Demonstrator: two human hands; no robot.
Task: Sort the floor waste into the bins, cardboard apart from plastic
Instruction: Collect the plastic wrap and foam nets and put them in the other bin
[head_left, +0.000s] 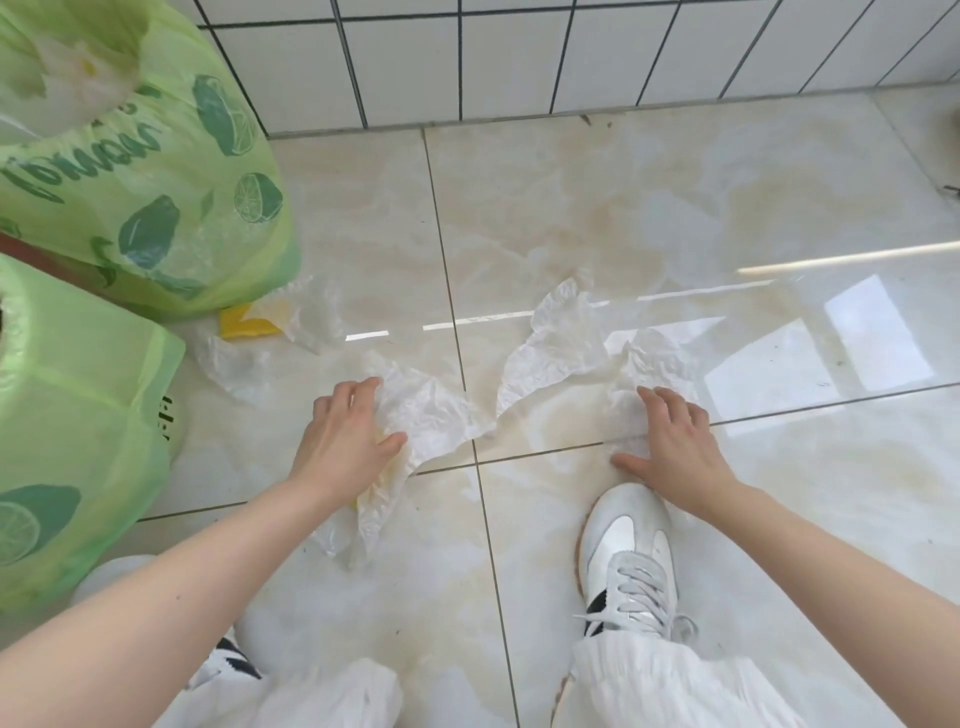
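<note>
Thin crumpled clear plastic sheets lie on the glossy floor. My left hand (347, 435) rests on one sheet (431, 421), fingers spread and curling at its edge. My right hand (670, 441) lies flat with fingers apart on another sheet (649, 364). A third white sheet (558, 348) lies between them, farther out. More clear plastic (311, 317) partly covers a yellow piece (244, 325) near the bins. Two bins lined with green lemon-print bags stand at the left: the far bin (171, 208) and the near bin (78, 426).
A white-tiled wall (519, 57) runs along the back. My white shoe (628, 556) stands just under the right hand, the other shoe (234, 662) at bottom left. Bare floor tiles (779, 208) stretch to the right and behind the sheets.
</note>
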